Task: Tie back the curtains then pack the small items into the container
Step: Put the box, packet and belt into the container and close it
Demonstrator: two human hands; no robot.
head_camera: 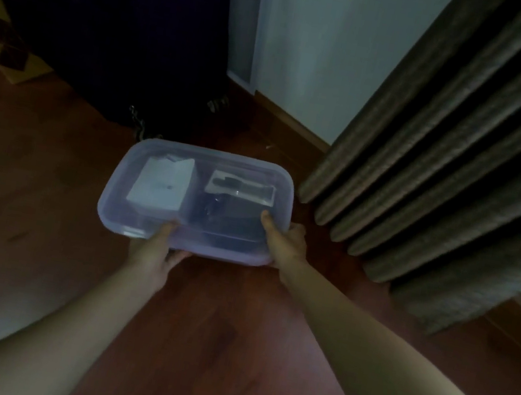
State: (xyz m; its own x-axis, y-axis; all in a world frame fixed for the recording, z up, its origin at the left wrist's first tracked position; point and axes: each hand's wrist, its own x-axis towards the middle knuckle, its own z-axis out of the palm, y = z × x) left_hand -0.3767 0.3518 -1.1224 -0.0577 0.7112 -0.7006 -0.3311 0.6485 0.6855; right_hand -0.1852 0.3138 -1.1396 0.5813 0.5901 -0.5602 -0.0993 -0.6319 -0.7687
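Plastic, translucent and faintly lilac, forms the lidded rectangular container (pixel 206 154) that sits at the middle of the view, over the reddish-brown wooden floor (pixel 211 328). Both hands grip its near side. The left hand (pixel 156 248) holds the near edge with its thumb on the lid and its fingers curled beneath, and the right hand (pixel 286 240) clasps the near right corner with its thumb pressed on top. Whether the base touches the floor cannot be told. Through the lid a flat white packet (pixel 160 185) shows on the left, a clear packet with a dark strip inside (pixel 241 188) lies at the far right, and a dark blurred item (pixel 230 223) fills the space nearer the right hand. Just right of the container, a grey-brown pleated curtain (pixel 450 161) hangs down to the floor against a white wall (pixel 313 50) with a wooden skirting board (pixel 292 126). A large dark shape (pixel 110 14) stands behind the container, and a tan cardboard box with dark red marks (pixel 0 47) sits at the far left.
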